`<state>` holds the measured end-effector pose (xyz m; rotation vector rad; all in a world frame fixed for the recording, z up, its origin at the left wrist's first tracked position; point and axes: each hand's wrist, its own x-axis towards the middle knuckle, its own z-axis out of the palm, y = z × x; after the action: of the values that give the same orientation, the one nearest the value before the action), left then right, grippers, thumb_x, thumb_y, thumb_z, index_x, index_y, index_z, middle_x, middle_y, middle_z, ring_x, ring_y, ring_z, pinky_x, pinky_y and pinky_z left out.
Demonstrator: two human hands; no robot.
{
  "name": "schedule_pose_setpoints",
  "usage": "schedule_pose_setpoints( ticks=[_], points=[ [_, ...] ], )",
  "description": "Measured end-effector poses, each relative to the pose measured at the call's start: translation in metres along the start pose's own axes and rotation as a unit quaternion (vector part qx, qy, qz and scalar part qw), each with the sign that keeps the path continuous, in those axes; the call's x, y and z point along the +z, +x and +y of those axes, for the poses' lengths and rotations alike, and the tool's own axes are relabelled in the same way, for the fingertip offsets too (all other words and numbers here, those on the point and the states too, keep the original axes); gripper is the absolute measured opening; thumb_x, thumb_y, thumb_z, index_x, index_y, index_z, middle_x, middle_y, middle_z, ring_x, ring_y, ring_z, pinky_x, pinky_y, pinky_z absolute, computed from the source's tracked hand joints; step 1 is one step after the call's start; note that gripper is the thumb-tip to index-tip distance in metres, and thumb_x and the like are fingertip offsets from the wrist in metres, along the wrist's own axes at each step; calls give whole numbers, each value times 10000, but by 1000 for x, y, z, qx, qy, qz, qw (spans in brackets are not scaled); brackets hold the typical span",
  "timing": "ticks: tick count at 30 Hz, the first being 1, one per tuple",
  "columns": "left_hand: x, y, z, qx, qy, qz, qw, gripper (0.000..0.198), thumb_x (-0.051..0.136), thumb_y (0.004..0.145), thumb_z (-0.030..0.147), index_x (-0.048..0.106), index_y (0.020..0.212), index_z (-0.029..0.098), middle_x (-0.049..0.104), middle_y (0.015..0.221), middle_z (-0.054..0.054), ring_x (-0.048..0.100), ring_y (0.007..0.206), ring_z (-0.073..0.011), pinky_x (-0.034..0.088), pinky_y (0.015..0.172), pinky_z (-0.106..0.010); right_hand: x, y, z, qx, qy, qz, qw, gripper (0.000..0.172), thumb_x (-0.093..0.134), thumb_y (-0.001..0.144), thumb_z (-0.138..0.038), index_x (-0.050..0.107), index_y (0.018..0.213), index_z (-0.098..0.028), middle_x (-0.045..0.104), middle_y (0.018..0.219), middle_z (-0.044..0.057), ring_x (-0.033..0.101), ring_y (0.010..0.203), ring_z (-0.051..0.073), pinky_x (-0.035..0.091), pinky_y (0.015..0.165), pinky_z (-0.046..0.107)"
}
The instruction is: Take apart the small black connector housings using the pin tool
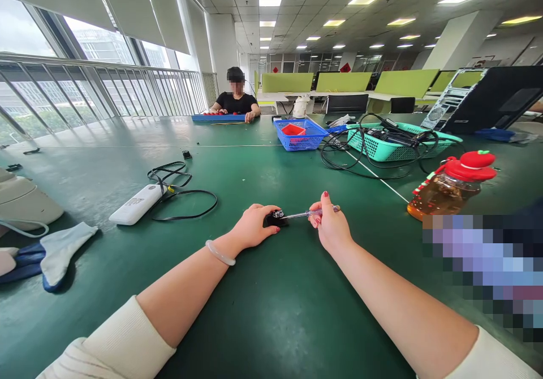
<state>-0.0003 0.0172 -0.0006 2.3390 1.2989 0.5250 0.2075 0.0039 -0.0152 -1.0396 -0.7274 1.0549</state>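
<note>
My left hand [257,224] is closed around a small black part [275,216] with shiny metal bits on top, keeping it down on the green table [271,322]. Its exact kind is too small to tell, and the fingers cover some of it. In my right hand [331,224] is a slim screwdriver [302,214] with a see-through, purplish handle. The shaft lies nearly level and points left, its tip at the black part's right side. Whether the tip touches a screw cannot be seen.
A white power bank [138,204] with a black cable [186,191] lies to the left, near a white-and-blue glove [63,252]. Ahead are a blue basket [301,136] and a teal basket [382,151] of cables. A red-lidded bottle [452,189] stands right. Someone sits across the table.
</note>
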Motion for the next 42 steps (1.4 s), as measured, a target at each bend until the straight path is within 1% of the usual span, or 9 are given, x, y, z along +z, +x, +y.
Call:
schedule_pose_setpoints(
  ticks=[10,21,28,30,32,36,38,40,42],
  points=[
    [-1,-1,2,-6,1,-7,1000,517,688,830,305,583,1336,278,673,1264,-45,523,1253,-283,446,1076,-433,-1,0,-2,39,-4,18,999,591,637,743,-754,569,552,-198,376,368,-66,398,367,78,443,446,260],
    [-1,-1,2,-5,0,-12,1000,490,681,835,305,593,1318,292,677,1267,-33,516,1264,-278,434,1091,-433,0,-1,-3,18,-6,8,1000,610,635,728,-765,552,509,-201,358,362,-64,373,361,76,411,442,263],
    [-1,0,3,-3,4,-11,1000,477,686,828,304,605,1298,296,685,1235,-32,531,1242,-281,438,1083,-441,0,-15,-11,-114,-122,-96,981,562,629,774,-712,600,532,-206,413,411,-34,417,416,109,362,460,279],
    [-1,0,2,2,5,-10,1000,468,687,828,305,609,1289,295,689,1230,-32,537,1231,-284,436,1081,-450,0,-24,-17,-190,-224,-144,945,504,608,838,-634,623,561,-214,475,452,-15,445,463,127,392,509,294],
    [0,0,2,8,9,-6,1000,458,684,831,306,613,1283,289,691,1227,-35,540,1225,-282,433,1082,-452,1,-33,-22,-313,-304,-195,879,399,599,889,-497,633,598,-227,562,540,5,504,548,147,447,603,313],
    [1,0,2,7,14,-2,1000,455,672,838,291,611,1288,284,693,1221,-38,537,1231,-276,428,1086,-449,6,-45,-28,-539,-412,-306,668,287,560,918,-262,617,639,-231,567,570,-16,475,566,128,473,815,347],
    [1,0,2,6,15,-2,1000,451,663,842,283,611,1290,286,695,1213,-37,533,1237,-277,432,1081,-451,8,-47,-29,-598,-440,-319,589,294,555,924,-229,604,635,-225,540,563,-23,448,556,120,465,840,342],
    [1,0,2,8,14,-1,1000,448,659,844,280,611,1289,284,695,1209,-38,535,1236,-276,436,1076,-448,8,-47,-30,-628,-455,-313,548,314,548,934,-234,593,623,-226,520,557,-30,432,555,119,461,849,339],
    [1,0,2,5,14,-2,1000,457,665,842,281,608,1295,281,694,1207,-41,536,1232,-274,436,1076,-447,7,-46,-31,-631,-466,-308,539,323,536,943,-247,592,625,-232,513,559,-35,421,555,119,459,855,340]
  ],
)
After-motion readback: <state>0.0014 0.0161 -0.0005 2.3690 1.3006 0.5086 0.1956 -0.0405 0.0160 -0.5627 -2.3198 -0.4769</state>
